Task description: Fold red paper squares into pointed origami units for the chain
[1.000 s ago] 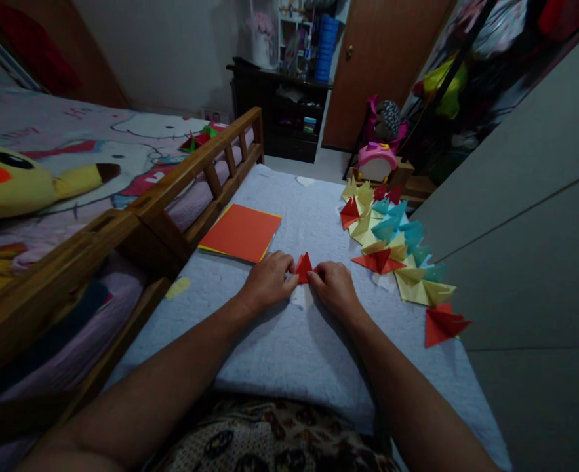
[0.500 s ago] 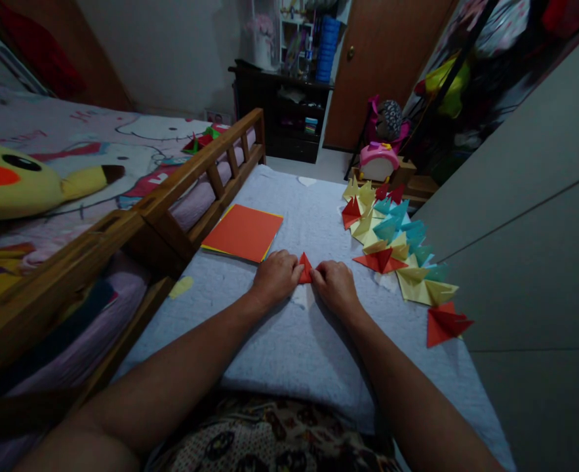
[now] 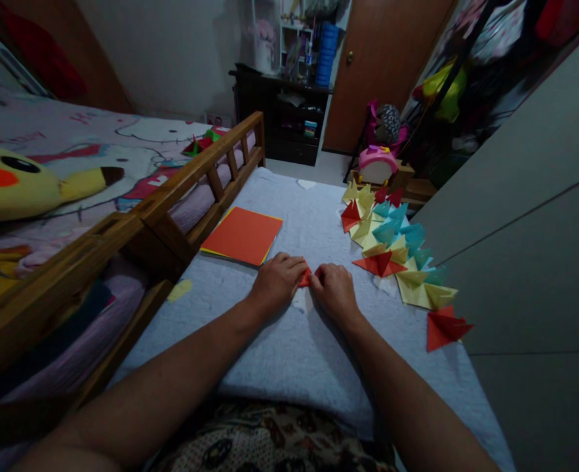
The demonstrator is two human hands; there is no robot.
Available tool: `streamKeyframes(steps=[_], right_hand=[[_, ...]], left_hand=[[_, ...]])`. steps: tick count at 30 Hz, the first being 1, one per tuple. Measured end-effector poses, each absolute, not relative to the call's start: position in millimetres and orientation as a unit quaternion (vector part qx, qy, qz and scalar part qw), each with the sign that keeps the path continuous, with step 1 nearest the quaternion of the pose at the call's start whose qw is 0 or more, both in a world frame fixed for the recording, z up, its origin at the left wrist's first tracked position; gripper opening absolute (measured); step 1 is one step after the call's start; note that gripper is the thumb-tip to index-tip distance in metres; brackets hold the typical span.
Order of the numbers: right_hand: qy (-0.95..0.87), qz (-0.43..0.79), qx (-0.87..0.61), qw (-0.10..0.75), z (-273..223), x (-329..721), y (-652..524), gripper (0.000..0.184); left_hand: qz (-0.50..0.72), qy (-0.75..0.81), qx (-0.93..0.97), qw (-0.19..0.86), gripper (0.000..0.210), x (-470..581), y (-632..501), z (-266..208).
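A small folded piece of red origami paper [image 3: 305, 276] lies on the pale bedsheet [image 3: 289, 347] between my two hands. My left hand [image 3: 278, 280] lies over its left side, the fingers reaching across its upper part and hiding some of it. At its right edge, the thumb and curled fingers of my right hand [image 3: 334, 286] pinch the paper. Beyond my left hand rests a stack of square paper [image 3: 244, 235], red on top with yellow showing at the edge. To the right stand several folded paper cranes [image 3: 390, 226] in yellow, blue and red.
A wooden bed rail [image 3: 200, 164] runs along the left, with a yellow plush toy [image 3: 14, 180] on the bed behind it. A pale cabinet [image 3: 539, 262] borders the right side. A dark shelf unit [image 3: 279, 118] and a pink toy [image 3: 378, 164] stand at the back.
My left fingers have slid right over the top of the red paper, covering its pointed tip. My right hand stays at the paper's right edge, almost unmoved.
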State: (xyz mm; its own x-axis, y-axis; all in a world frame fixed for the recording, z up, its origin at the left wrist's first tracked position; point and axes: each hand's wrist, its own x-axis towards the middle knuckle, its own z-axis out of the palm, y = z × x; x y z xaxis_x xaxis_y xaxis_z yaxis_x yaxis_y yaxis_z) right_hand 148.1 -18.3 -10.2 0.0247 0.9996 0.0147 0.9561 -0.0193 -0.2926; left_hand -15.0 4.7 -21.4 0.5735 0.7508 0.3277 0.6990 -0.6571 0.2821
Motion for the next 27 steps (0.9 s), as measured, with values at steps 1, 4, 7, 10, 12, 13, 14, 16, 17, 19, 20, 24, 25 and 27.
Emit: streamKeyframes(steps=[1, 4, 7, 10, 12, 13, 14, 16, 17, 19, 20, 24, 25, 27], right_hand=[[-0.691, 0.095, -0.707, 0.114, -10.4, 148.0, -18.7, 0.023], [-0.691, 0.088, -0.707, 0.124, -11.1, 147.8, -19.4, 0.022], [-0.692, 0.087, -0.705, 0.132, -12.7, 147.6, -19.2, 0.021], [-0.691, 0.090, -0.701, 0.150, -15.7, 148.4, -18.9, 0.018], [-0.692, 0.095, -0.693, 0.177, -18.3, 150.6, -19.5, 0.012], [-0.697, 0.098, -0.683, 0.194, -19.5, 152.3, -20.2, 0.010], [-0.707, 0.101, -0.667, 0.212, -20.7, 154.5, -21.0, 0.009], [-0.743, 0.112, -0.614, 0.243, -22.2, 159.7, -22.9, 0.010], [-0.763, 0.119, -0.582, 0.253, -22.5, 162.4, -24.0, 0.012], [-0.796, 0.134, -0.528, 0.264, -22.1, 166.9, -26.0, 0.016], [-0.806, 0.138, -0.510, 0.265, -21.5, 168.5, -26.9, 0.017], [-0.827, 0.136, -0.483, 0.255, -16.6, 169.9, -29.5, 0.019], [-0.831, 0.136, -0.478, 0.248, -15.2, 169.6, -29.9, 0.020], [-0.841, 0.135, -0.469, 0.233, -13.2, 169.1, -30.4, 0.022]], left_hand=[[0.209, 0.404, 0.889, 0.058, 0.019, -15.3, 4.7, -22.2], [0.190, 0.402, 0.894, 0.045, 0.019, -15.3, 4.8, -24.1], [0.174, 0.407, 0.896, 0.038, 0.020, -14.8, 4.8, -24.5], [0.162, 0.410, 0.897, 0.040, 0.020, -14.3, 4.5, -23.5], [0.157, 0.413, 0.896, 0.038, 0.019, -13.9, 4.2, -22.4], [0.155, 0.414, 0.896, 0.037, 0.018, -13.6, 3.9, -21.9], [0.153, 0.416, 0.896, 0.036, 0.017, -13.4, 3.6, -21.3], [0.154, 0.417, 0.895, 0.039, 0.015, -13.1, 3.0, -20.4], [0.158, 0.418, 0.894, 0.042, 0.015, -13.1, 2.6, -20.1], [0.169, 0.424, 0.888, 0.048, 0.015, -13.6, 2.0, -19.9], [0.174, 0.430, 0.884, 0.051, 0.014, -14.1, 1.8, -19.9], [0.176, 0.448, 0.874, 0.060, 0.008, -15.8, 1.6, -20.6], [0.177, 0.446, 0.875, 0.062, 0.008, -16.0, 1.8, -20.8], [0.181, 0.439, 0.877, 0.068, 0.009, -16.4, 2.3, -21.3]])
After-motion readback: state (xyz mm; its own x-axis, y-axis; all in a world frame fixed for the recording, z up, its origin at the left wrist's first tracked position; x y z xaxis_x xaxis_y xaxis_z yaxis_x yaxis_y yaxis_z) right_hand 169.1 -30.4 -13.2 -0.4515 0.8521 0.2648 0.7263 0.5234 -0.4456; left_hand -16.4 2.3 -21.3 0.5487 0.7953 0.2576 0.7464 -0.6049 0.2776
